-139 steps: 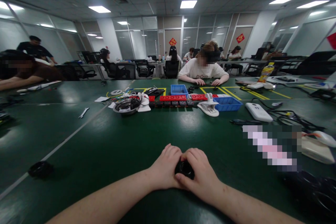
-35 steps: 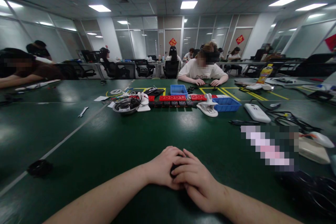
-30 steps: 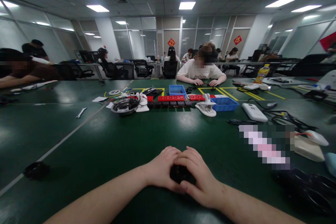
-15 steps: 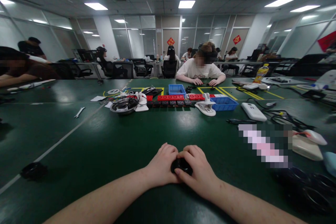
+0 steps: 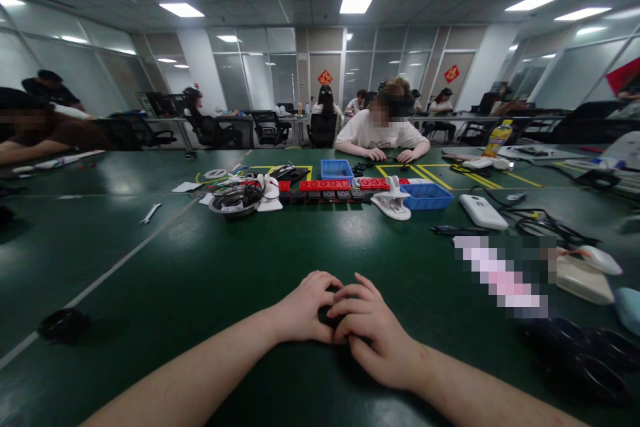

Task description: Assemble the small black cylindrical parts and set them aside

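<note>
A small black round object point(image 5: 327, 315) lies between my hands low in the middle of the view, mostly covered by fingers. Around its left side curve the fingers and thumb of my left hand point(image 5: 310, 308), closed on it. My right hand point(image 5: 376, 330) reaches over its right side, fingers bent and slightly parted, the tips against the object and near my left hand. Both hands rest just above the green table point(image 5: 225, 267). How firmly the right fingers touch the object is hard to see.
A black ring-like part point(image 5: 65, 325) lies at left, and several black round parts point(image 5: 597, 373) at lower right. Farther off are a wrench point(image 5: 151, 213), a bowl of cables point(image 5: 235, 203), red-and-black blocks point(image 5: 325, 185), a white clamp point(image 5: 393, 200) and a blue bin point(image 5: 427, 197). A person sits opposite.
My right hand's fingers have lifted and spread a little over the object. My left hand has shifted slightly left, and less of the black object shows.
</note>
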A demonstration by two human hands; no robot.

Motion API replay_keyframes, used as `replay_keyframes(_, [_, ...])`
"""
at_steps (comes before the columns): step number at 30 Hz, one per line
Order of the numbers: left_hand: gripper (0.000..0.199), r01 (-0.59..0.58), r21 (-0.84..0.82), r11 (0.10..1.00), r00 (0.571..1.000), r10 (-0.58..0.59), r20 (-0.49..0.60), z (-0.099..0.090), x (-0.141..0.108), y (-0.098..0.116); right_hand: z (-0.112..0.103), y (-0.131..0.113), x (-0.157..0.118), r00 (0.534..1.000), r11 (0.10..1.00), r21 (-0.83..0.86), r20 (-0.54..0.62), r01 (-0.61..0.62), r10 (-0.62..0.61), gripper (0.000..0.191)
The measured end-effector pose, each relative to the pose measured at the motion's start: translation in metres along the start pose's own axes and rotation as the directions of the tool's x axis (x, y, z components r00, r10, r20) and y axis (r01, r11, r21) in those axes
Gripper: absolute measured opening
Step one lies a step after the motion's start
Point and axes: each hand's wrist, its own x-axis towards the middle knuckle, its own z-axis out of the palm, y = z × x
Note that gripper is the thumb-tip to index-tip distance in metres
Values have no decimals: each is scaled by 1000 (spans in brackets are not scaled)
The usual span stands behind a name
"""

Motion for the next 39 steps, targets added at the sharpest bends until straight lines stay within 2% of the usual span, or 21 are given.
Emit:
replay_keyframes(2, [36,-5,6,1000,1000,5,18,-1,0,1,-1,-2,0,1000,1000,2,22,18,-18,25])
replay_keyframes(5, [54,11,5,1000,1000,-11,18,-2,0,2,-2,-2,-1,999,999,3,6,41,-41,26])
replay_keyframes(10, [72,103,-20,994,995,-103,-10,0,0,9,2,5,-3,991,999,-1,-133,-33,33,35])
replay_keyframes(13, [71,161,-6,987,986,-161,-50,2,1,18,7,10,-3,971,992,29,-199,-125,129,51])
replay_keyframes(15, [69,186,19,982,980,-183,-82,5,1,22,10,11,-2,962,983,26,-201,-182,183,53])
replay_keyframes(20, [42,200,67,977,974,-191,-122,12,1,21,14,11,0,943,948,-67,-142,-312,300,26])
replay_keyframes(23, [37,191,57,980,975,-183,-127,12,1,17,13,10,1,937,937,-93,-134,-336,323,20])
replay_keyframes(29, [41,136,-13,991,989,-137,-59,5,2,10,10,8,1,961,967,-18,-117,-255,251,18])
replay_keyframes(32, [41,85,-52,995,996,-86,-11,1,2,5,8,6,0,973,978,51,-98,-204,208,24])
replay_keyframes(39, [33,37,-66,997,996,-32,83,-4,1,-1,3,1,3,999,991,131,-51,-4,11,32])
